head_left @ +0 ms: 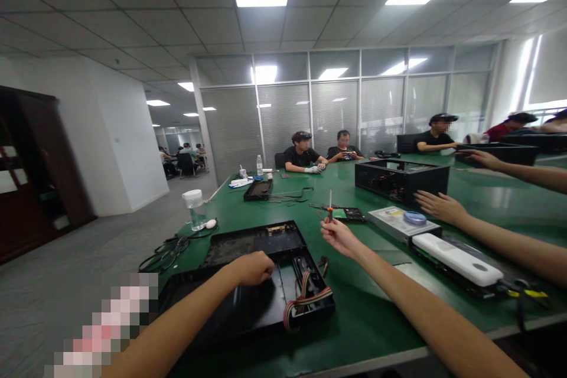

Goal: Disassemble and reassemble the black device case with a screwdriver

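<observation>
My right hand (340, 237) grips a screwdriver (330, 213) by its orange and black handle, with the metal shaft pointing up. Over a black open case (221, 313) on the table, my left hand (253, 267) is closed with its fingers curled down. Whatever those fingers hold, if anything, is hidden. Red, black and white striped cables (305, 301) loop over the right end of the case. Directly behind it lies a black panel (252, 242) with a small brass-coloured part near its far edge.
To the right are a metal drive box (398, 221) with a blue tape roll (415, 218), a white device (458, 258) and a black computer case (401, 180). A co-worker's hands (443, 208) reach in there. A clear jar (194, 211) and black cables (166, 253) lie left. People sit beyond.
</observation>
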Tool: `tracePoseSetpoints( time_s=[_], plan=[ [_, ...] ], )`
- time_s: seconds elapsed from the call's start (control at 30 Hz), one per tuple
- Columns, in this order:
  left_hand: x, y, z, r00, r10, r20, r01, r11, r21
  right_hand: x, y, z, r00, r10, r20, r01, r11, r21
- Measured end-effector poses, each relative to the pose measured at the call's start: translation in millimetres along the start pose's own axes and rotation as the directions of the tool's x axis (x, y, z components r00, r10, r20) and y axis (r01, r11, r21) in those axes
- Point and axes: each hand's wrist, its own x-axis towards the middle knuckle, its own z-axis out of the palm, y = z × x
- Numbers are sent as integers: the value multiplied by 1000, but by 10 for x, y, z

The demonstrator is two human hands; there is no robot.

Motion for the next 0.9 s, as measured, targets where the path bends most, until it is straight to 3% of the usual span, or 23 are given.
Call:
tracePoseSetpoints(
  time_s=[0.07,0.13,0.2,0.27,0.3,0.33,0.4,0.47,0.53,0.6,0.67,0.77,0.9],
  plan=[
    [-147,-4,17,1000,11,-16,-11,1000,9,-66,-67,89,993,-108,40,114,965,-235],
    [-247,-31,-31,999,22,-39,-22,1000,19,-201,-185,224,968,-203,149,252,806,-535],
    [-292,-94,-121,997,2,-72,0,1000,28,-435,-303,389,905,-187,382,422,502,-755],
    [-285,-194,-205,992,-54,-118,58,998,33,-755,-356,542,763,49,645,629,177,-757],
    [-266,-255,-230,987,-84,-138,89,996,30,-929,-348,597,719,163,675,679,44,-733],
    [-239,-320,-240,982,-115,-149,119,993,23,-1100,-320,632,726,228,648,677,-77,-732],
    [-165,-450,-217,980,-167,-105,166,986,-11,-1394,-235,632,795,249,554,605,-245,-758],
    [-77,-559,-154,979,-203,35,205,976,-74,-1589,-175,547,826,229,516,563,-272,-780],
    [11,-634,-77,964,-210,163,233,962,-142,-1694,-178,417,830,218,513,554,-224,-801],
    [80,-671,-3,958,-200,203,239,952,-190,-1752,-220,292,836,211,507,543,-180,-820],
    [121,-675,53,966,-187,176,217,962,-167,-1795,-241,207,853,193,486,517,-175,-838],
    [136,-641,48,989,-116,90,116,993,7,-1825,-167,158,883,138,449,470,-214,-856],
    [89,-547,-244,1000,-30,6,28,982,186,-1631,-3,191,889,81,450,456,-242,-856]
  ],
)
